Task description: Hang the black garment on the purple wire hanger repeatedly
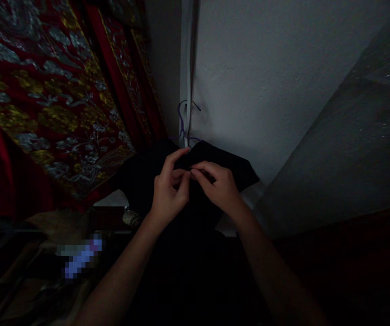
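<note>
A black garment [215, 156] hangs on a thin purple hanger [182, 122] in front of me. Just below its neckline my left hand [171, 185] pinches thumb against finger, with the index finger raised toward the collar. My right hand [217, 183] meets it there, thumb and index finger pressed together. The fingertips of both hands almost touch. Whatever lies between them is too small and dark to name. The lower part of the garment fades into darkness.
A white strip or cord [188, 59] runs down the pale wall [266, 59] behind the hanger. Red cloth with gold and silver embroidery [55, 86] hangs at left. Dim clutter and a blurred blue item [83, 258] lie lower left. Shiny clear sheeting [368, 136] covers the right side.
</note>
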`<state>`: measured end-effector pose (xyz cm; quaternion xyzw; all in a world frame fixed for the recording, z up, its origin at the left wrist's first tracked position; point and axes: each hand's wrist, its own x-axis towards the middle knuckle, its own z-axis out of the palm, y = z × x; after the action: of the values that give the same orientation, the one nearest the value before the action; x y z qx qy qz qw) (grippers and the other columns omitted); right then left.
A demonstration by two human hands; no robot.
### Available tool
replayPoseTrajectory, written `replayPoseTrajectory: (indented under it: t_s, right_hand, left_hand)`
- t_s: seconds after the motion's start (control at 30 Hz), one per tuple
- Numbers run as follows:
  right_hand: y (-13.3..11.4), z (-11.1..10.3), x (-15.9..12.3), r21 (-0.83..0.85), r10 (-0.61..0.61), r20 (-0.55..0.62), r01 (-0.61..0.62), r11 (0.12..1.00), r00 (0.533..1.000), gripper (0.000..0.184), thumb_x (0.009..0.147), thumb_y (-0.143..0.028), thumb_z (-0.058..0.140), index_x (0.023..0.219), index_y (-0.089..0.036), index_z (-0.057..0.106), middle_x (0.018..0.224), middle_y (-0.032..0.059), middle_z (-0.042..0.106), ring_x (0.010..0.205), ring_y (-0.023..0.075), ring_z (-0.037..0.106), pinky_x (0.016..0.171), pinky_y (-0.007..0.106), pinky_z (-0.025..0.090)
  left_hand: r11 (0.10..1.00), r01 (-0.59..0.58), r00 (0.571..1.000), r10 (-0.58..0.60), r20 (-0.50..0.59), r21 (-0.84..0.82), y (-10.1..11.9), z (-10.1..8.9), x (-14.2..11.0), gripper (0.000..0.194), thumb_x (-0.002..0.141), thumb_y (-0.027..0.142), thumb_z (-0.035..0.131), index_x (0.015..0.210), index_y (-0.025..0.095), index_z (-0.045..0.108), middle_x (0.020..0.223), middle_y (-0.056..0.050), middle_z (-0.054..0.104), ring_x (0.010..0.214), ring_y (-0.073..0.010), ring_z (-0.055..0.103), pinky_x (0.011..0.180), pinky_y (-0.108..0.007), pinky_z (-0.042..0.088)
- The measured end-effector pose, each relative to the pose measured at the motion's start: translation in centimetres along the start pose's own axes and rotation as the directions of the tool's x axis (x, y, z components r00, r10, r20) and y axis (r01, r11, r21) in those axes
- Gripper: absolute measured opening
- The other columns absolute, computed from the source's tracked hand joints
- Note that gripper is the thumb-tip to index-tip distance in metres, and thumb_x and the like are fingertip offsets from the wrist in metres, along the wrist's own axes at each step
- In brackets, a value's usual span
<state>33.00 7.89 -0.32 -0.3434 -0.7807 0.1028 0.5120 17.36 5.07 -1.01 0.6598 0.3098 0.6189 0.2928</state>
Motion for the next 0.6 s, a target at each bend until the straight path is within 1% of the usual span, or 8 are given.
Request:
replayPoseTrajectory:
  t_s: [0.07,0.17,0.23,0.33,0.4,0.47,0.53,0.6]
  right_hand:
    - [0.3,0.0,0.6,-0.100,-0.075,0.036,0.078,0.992,0.997,0.016,0.097,-0.029,0.060,0.087,-0.022,0.070,0.079,0.0023,0.068,0.074,0.0172,0.064,0.068,0.030,0.046]
    - [0.4,0.3,0.9,-0.179,-0.201,0.033,0.204,0.962,0.979,0.019,0.097,-0.025,0.057,0.080,-0.021,0.064,0.074,0.0019,0.063,0.070,0.0166,0.060,0.065,0.029,0.043]
    - [0.3,0.6,0.9,-0.212,-0.252,-0.003,0.246,0.946,0.968,0.020,0.097,-0.024,0.054,0.078,-0.022,0.062,0.073,0.0023,0.062,0.071,0.0173,0.059,0.066,0.030,0.043]
    - [-0.2,1.1,1.1,-0.215,-0.279,-0.085,0.256,0.942,0.956,0.020,0.097,-0.022,0.053,0.078,-0.023,0.059,0.072,0.0024,0.061,0.072,0.0178,0.058,0.067,0.030,0.044]
    - [-0.7,1.2,1.3,-0.177,-0.257,-0.162,0.228,0.957,0.953,0.019,0.096,-0.022,0.053,0.078,-0.023,0.058,0.072,0.0014,0.061,0.070,0.0171,0.058,0.066,0.030,0.044]
    - [-1.1,0.9,1.5,-0.108,-0.191,-0.244,0.169,0.980,0.951,0.019,0.097,-0.025,0.054,0.078,-0.023,0.059,0.071,0.0000,0.060,0.067,0.0158,0.057,0.066,0.030,0.044]
    - [-1.4,0.0,1.7,-0.019,-0.099,-0.327,0.098,0.995,0.940,0.021,0.098,-0.030,0.055,0.079,-0.022,0.060,0.067,-0.0017,0.057,0.063,0.0143,0.055,0.065,0.029,0.043]
    - [-1.4,-1.4,1.8,0.068,0.000,-0.412,0.030,0.997,0.911,0.023,0.097,-0.035,0.058,0.078,-0.022,0.060,0.064,-0.0029,0.054,0.059,0.0133,0.052,0.061,0.028,0.041]
  left_hand:
    - [1.000,0.009,1.000,-0.009,0.013,0.024,-0.1,-0.4,0.0,0.055,0.094,0.019,0.058,0.147,0.026,0.044,0.078,0.001,0.071,0.041,-0.0057,0.050,0.043,-0.017,0.041]
    - [0.999,0.037,0.999,-0.037,0.034,0.008,-0.1,-0.9,0.4,0.065,0.093,0.018,0.058,0.154,0.027,0.038,0.070,0.003,0.069,0.040,-0.0071,0.051,0.040,-0.017,0.040]
    - [0.997,0.066,0.997,-0.064,0.038,-0.048,0.0,-1.0,0.8,0.076,0.091,0.017,0.060,0.159,0.028,0.029,0.065,0.004,0.066,0.037,-0.0077,0.051,0.037,-0.017,0.039]
    - [0.982,0.114,0.993,-0.109,0.042,-0.153,-0.2,-0.7,1.3,0.088,0.087,0.014,0.062,0.163,0.028,0.019,0.065,0.005,0.066,0.035,-0.0074,0.050,0.034,-0.016,0.038]
    - [0.969,0.147,0.989,-0.142,0.044,-0.197,-0.8,-0.4,1.2,0.092,0.085,0.012,0.061,0.164,0.026,0.015,0.064,0.005,0.066,0.036,-0.0077,0.051,0.035,-0.016,0.040]
    - [0.958,0.195,0.981,-0.185,0.066,-0.210,-1.9,0.0,0.6,0.095,0.085,0.010,0.058,0.165,0.026,0.009,0.067,0.003,0.068,0.039,-0.0084,0.053,0.036,-0.016,0.043]
    - [0.951,0.252,0.966,-0.237,0.101,-0.177,-3.3,0.4,-0.8,0.096,0.086,0.011,0.056,0.165,0.028,0.004,0.073,0.001,0.071,0.042,-0.0089,0.056,0.039,-0.017,0.046]
    - [0.950,0.295,0.951,-0.281,0.128,-0.107,-4.6,0.7,-2.5,0.095,0.088,0.011,0.054,0.165,0.030,0.002,0.077,0.000,0.072,0.043,-0.0086,0.056,0.041,-0.017,0.047]
